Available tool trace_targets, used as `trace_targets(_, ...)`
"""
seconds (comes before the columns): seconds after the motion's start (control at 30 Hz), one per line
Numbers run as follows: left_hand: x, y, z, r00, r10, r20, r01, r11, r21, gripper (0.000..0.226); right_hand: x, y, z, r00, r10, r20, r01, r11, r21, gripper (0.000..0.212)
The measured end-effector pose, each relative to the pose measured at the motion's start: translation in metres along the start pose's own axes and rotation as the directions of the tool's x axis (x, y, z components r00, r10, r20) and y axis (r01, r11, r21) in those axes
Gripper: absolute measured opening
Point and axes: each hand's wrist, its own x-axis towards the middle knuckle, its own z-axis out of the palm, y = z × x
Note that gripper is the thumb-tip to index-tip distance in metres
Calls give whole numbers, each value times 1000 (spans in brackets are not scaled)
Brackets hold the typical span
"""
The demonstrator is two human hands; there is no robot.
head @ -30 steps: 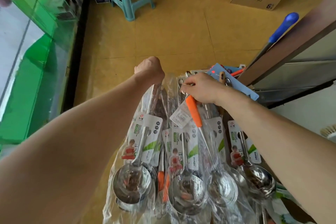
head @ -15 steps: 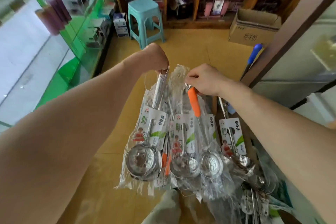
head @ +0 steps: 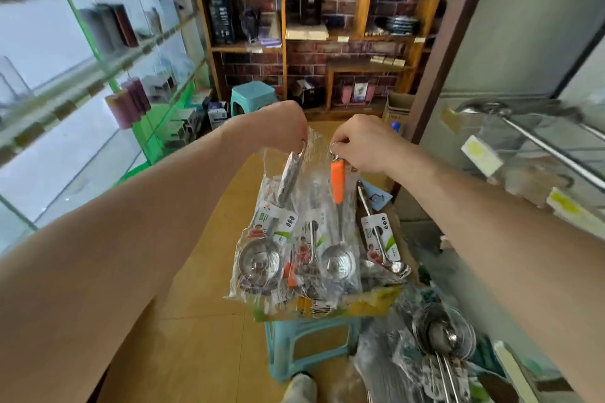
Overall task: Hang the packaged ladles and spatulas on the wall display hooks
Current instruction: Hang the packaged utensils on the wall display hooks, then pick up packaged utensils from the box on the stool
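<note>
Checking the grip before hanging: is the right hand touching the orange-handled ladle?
Touching. The head view shows the right hand pinching the top end of the orange-handled ladle, which hangs straight down from it.

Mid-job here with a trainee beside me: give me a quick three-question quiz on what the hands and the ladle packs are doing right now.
1. True or false: the left hand holds the orange-handled utensil.
2. The bundle of packaged ladles hangs above: A) a cardboard box, B) a teal stool, C) a glass shelf.
3. Fill in: the right hand pinches its pack at the ___ end.
Key: 1 false, the right hand holds it; 2 B; 3 top.
</note>
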Motion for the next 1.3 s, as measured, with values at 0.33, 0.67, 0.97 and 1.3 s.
trace_targets(0.33,-46,51,-44,977,188,-104,-183,982,56,22,-76,4,-64,994,77,-83,-88,987,-136,18)
trace_targets(0.67,-65,128,-83,911,408,-60,-409,913,1,19,-156,17,-100,956,276,-95,-292,913,-286,23)
trace_targets(0.97,-114,199,-62,738,664,-119,-637,744,201,23,-245,5,-92,861,489,-139,-494,742,-452,28)
trace_targets(1.3,-181,292,-27,469,865,-181,-854,496,158,26,-379,-13,-94,577,771,-270,-794,452,-407,23)
